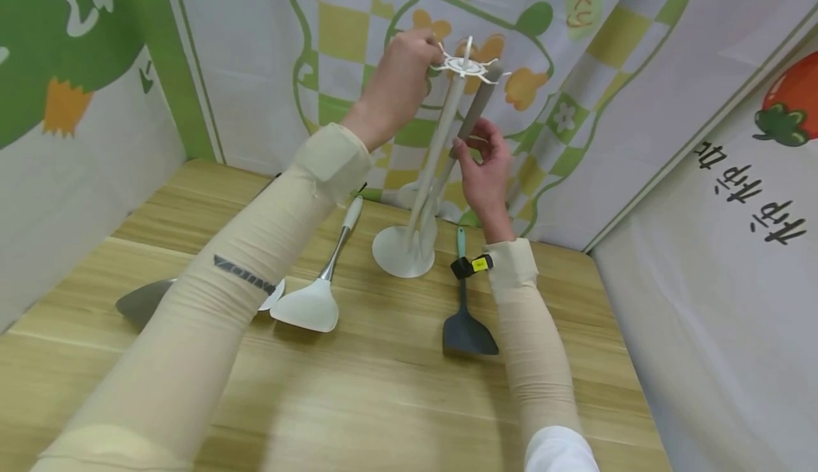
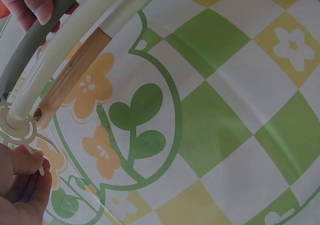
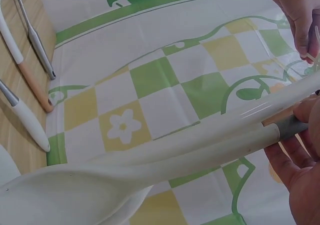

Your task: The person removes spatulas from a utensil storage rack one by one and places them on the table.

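A white utensil stand with a round base [image 1: 388, 253], a pole [image 1: 442, 128] and a ring of hooks [image 1: 465, 67] stands at the back of the table. My left hand [image 1: 404, 71] pinches one hook of that ring between thumb and fingers, as the left wrist view shows. My right hand [image 1: 488, 170] grips the grey handle [image 3: 287, 127] of a white spoon [image 3: 65, 195] close beside the pole. The handle's top reaches the hooks; whether it hangs on one, I cannot tell. Behind the pole is another utensil with a wooden handle [image 2: 75, 75].
Left of the stand lies a white turner [image 1: 309, 307] with a steel shank. A dark turner [image 1: 469, 333] with a light teal handle lies at right. My left forearm partly covers a grey utensil head [image 1: 143, 303]. A patterned cloth [image 1: 345, 32] hangs behind.
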{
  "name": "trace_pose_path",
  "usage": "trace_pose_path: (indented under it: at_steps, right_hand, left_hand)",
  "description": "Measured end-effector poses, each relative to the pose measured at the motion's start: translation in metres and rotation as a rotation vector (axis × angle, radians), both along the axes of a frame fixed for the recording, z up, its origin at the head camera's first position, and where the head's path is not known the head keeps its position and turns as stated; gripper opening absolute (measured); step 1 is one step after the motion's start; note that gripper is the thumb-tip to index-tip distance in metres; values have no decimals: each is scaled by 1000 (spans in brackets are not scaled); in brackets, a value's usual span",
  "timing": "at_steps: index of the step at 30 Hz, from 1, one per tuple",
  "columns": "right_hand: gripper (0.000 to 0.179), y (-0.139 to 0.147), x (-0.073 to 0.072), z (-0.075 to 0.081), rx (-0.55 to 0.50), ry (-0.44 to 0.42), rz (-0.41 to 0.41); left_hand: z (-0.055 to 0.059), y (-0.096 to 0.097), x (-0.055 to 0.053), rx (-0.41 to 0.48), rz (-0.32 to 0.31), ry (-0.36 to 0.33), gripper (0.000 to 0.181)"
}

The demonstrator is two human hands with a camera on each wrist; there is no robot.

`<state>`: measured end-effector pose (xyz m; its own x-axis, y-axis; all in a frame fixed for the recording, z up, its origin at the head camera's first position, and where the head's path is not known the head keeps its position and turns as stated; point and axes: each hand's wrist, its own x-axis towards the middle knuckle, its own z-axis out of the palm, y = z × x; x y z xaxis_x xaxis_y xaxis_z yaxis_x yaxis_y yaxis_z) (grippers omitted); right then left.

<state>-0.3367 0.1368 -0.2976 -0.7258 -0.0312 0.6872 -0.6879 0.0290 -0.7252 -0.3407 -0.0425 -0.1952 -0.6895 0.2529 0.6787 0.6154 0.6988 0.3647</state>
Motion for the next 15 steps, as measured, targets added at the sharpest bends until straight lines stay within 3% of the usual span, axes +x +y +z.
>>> trace_pose_path:
  at_steps: [7,11,15]
  right_hand:
    - [37,4,-23,-14,-29,11,-5]
    - [37,5,-21,-13,-32,16,-12]
    - [38,4,-18,-12,-26,22,-28]
  left_hand:
    - [1,-5,4,8,31,-10,31]
    - [1,-7,6,22,32,0,29]
    - [0,-12,5,22,34,53,30]
